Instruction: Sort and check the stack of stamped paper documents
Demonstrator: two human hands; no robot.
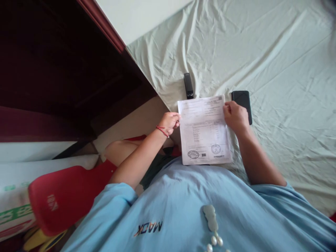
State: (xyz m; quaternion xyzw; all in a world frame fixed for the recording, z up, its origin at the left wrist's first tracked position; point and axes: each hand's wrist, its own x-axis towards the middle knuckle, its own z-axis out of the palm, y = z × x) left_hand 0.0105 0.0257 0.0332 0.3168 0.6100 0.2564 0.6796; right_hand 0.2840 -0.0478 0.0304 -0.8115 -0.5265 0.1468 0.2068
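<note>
A stack of printed sheets (204, 133) with two round ink stamps near its lower edge is held up before my body. My left hand (170, 123), with a red string bracelet at the wrist, pinches the stack's left edge. On the opposite edge, near the top, my right hand (237, 117) grips the paper with curled fingers. Just beyond the top edge lies a black stapler (188, 85). A dark phone-like slab (242, 99) rests on the sheet, partly hidden behind my right hand.
A wrinkled pale bedsheet (288, 70) spreads under the things. To the left are a dark wooden furniture piece (52, 70), a red chair-like object (63, 196) and a white printed bag (13, 189).
</note>
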